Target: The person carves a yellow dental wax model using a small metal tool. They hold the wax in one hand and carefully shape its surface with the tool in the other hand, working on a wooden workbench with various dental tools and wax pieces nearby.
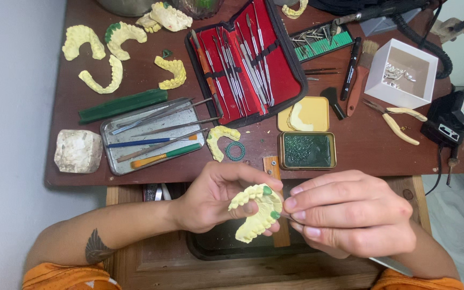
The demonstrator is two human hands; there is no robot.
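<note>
My left hand (pixel 213 196) holds a yellow dental cast (pixel 256 212) with small green wax spots on two teeth, in front of the desk edge. My right hand (pixel 350 212) is closed with fingertips pressed against the cast's right side. A thin metal tool handle (pixel 390 264) sticks out below this hand; its tip is hidden behind the fingers. Both hands hover over an open dark drawer (pixel 216 247).
On the brown desk lie several more yellow casts (pixel 100 78), a metal tray of tools (pixel 151 134), a red instrument case (pixel 245 56), a tin of green wax (pixel 306 150), a green wax ring (pixel 236 151), a white box (pixel 401 72), pliers (pixel 398 121) and a plaster block (pixel 78 151).
</note>
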